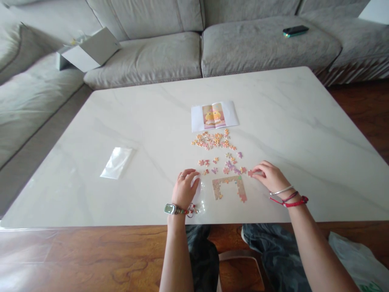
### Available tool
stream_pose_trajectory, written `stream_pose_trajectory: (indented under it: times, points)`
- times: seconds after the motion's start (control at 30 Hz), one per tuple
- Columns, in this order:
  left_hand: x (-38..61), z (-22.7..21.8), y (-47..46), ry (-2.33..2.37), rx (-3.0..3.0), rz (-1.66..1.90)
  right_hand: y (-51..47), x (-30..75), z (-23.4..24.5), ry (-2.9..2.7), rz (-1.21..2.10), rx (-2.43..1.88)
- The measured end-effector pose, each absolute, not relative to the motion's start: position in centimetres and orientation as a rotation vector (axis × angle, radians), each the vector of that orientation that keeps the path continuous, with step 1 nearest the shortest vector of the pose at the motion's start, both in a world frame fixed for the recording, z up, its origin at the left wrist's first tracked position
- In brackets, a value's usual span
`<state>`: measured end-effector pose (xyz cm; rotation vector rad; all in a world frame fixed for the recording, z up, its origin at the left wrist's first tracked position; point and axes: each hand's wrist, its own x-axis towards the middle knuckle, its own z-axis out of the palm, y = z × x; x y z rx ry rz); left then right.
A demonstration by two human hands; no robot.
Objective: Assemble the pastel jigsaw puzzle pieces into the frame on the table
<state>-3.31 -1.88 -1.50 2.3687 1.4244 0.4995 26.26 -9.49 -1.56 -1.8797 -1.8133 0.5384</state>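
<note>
Between my hands lies a partly joined jigsaw puzzle (216, 187), a border with three sides, its gap facing me. My right hand (269, 175) pinches a reddish puzzle piece (250, 173) just above the border's right corner. To the left, my left hand (184, 187) rests near the tabletop with fingers bent and slightly apart, holding nothing I can see. Clear plastic (199, 198) lies beside it. Loose pink and purple pieces (231, 167) are scattered beyond the border. Farther off is a heap of puzzle pieces (212, 140), below a creased picture sheet (197, 117) showing a yellow figure.
A clear plastic bag (117, 163) lies on the left of the white marble-patterned table (146, 121). Behind stands a grey sofa (158, 52) with a white box (94, 48) and a phone (295, 31) on it. A plastic bag (358, 259) sits on the floor at right.
</note>
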Motion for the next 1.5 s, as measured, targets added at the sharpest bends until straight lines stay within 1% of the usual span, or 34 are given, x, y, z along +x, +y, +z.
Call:
stream_pose_trajectory:
  times: [0.3, 0.57, 0.83, 1.13, 1.5]
  points:
    - [-3.3, -1.0, -1.5, 1.462, 2.342, 0.519, -9.0, 25.9, -1.8, -1.796, 0.461, -1.846]
    - [-3.3, -0.9, -1.4, 1.493, 2.326, 0.505, -8.9, 26.3, -2.6, -1.731, 0.475, -1.861]
    - [-3.2, -1.2, -1.3, 1.482, 2.331, 0.525, -8.7, 26.1, -2.2, -1.698, 0.468, -1.876]
    - [-2.9, -1.2, -1.3, 1.489, 2.319, 0.539, -8.4, 26.0, -2.1, -1.651, 0.361, -1.906]
    - [-3.1, -1.0, -1.3, 1.494, 2.321, 0.539, -8.1, 25.3, -1.9, -1.66, 0.344, -1.891]
